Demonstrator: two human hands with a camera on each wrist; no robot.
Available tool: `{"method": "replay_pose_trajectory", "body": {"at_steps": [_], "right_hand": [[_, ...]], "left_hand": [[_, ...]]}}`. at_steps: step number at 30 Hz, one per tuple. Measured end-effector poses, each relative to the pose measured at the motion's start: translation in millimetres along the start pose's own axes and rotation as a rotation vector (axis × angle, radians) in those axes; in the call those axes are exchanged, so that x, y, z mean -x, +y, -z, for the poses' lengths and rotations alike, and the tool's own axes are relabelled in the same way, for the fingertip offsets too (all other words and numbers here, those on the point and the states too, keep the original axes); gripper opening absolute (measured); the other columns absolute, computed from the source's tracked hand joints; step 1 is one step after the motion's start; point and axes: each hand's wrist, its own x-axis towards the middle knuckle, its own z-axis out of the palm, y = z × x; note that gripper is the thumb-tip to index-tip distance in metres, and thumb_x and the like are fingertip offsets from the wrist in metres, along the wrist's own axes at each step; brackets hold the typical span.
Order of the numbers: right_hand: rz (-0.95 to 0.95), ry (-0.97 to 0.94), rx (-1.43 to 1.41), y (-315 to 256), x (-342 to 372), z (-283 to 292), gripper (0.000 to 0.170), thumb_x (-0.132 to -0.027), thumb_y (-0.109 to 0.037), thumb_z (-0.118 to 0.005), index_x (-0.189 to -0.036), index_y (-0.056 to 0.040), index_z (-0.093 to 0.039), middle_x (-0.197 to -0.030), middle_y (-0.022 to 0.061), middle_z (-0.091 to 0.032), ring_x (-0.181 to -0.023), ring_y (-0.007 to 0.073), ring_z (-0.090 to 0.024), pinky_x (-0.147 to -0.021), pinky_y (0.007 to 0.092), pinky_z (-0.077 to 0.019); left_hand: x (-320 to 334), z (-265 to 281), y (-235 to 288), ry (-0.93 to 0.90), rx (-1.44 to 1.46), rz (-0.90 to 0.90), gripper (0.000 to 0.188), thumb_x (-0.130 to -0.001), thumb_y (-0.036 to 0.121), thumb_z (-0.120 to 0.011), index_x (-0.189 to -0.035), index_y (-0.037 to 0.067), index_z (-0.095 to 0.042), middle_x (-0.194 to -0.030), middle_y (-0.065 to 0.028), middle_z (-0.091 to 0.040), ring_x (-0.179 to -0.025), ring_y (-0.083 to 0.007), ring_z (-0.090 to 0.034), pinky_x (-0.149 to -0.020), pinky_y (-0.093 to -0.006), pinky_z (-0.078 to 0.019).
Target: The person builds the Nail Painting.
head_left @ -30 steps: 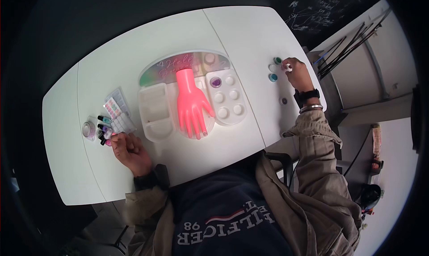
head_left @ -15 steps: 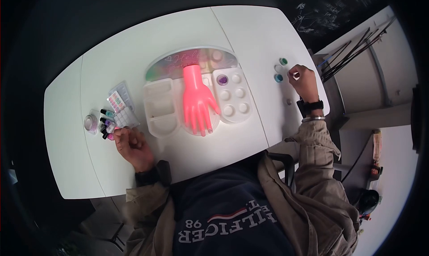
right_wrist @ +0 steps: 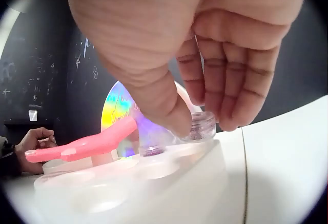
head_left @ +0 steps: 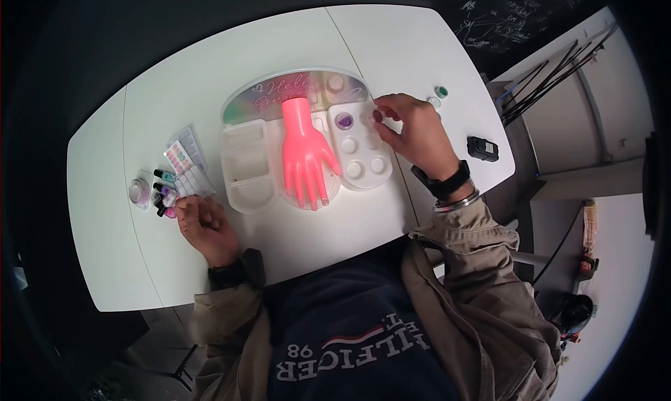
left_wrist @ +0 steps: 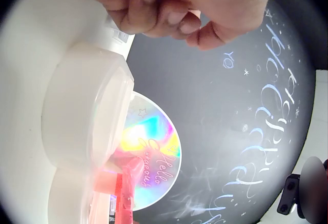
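The right hand (head_left: 419, 132) pinches a small clear jar (right_wrist: 201, 127) between thumb and fingertips at the far right of the tray (head_left: 365, 156); whether the jar touches it cannot be told. To set it down cleanly, it would likely help to keep the jar level and centred over a round cup, easing the pinch only once it sits, knuckles clear of the purple-filled jar (head_left: 344, 122). The left hand (head_left: 206, 230), loosely curled beside the polish bottles (head_left: 166, 190), seems free and is best left there.
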Motion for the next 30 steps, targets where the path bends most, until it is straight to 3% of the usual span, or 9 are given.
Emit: {"method": "replay_pose_trajectory", "body": {"at_steps": [3,15,21,30], "right_hand": [[-0.029,-0.007,0.030,-7,-6,-8,0.033,-0.090,-0.008,-0.084,-0.121,0.0024,-0.076,-0.102,0.0182,-0.080,-0.090,0.0315,-0.078,-0.084,0.0391,-0.0623],[0.047,-0.037,0.096,-2,-8,-14,0.019,-0.088,-0.006,-0.083,-0.106,0.0006,-0.081,-0.097,0.0174,-0.077,-0.086,0.0360,-0.074,-0.080,0.0437,-0.0596],[-0.012,-0.034,0.049,0,-8,-17,0.013,-0.084,-0.003,-0.082,-0.097,-0.0026,-0.081,-0.090,0.0147,-0.073,-0.087,0.0366,-0.072,-0.079,0.0457,-0.0593],[-0.107,-0.005,-0.078,4,1,-13,0.026,-0.084,-0.010,-0.090,-0.107,-0.0025,-0.081,-0.097,0.0140,-0.074,-0.082,0.0327,-0.073,-0.076,0.0417,-0.0592]], "left_hand": [[-1,5,-2,-0.011,-0.006,0.000,0.018,-0.110,0.015,-0.065,-0.095,0.013,-0.055,-0.074,0.0032,-0.045,-0.058,-0.0076,-0.036,-0.052,-0.0265,-0.0308],[-2,-1,-1,0.019,-0.028,0.004,0.013,-0.111,0.016,-0.064,-0.100,0.011,-0.058,-0.074,0.0035,-0.043,-0.058,-0.0070,-0.035,-0.051,-0.0259,-0.0293],[-2,2,-1,0.012,-0.017,0.016,0.013,-0.112,0.016,-0.063,-0.100,0.011,-0.058,-0.075,0.0035,-0.043,-0.058,-0.0068,-0.035,-0.051,-0.0255,-0.0292],[-1,1,-2,0.018,-0.015,0.013,0.013,-0.111,0.014,-0.063,-0.100,0.011,-0.058,-0.075,0.0033,-0.044,-0.058,-0.0069,-0.035,-0.051,-0.0255,-0.0289]]}}
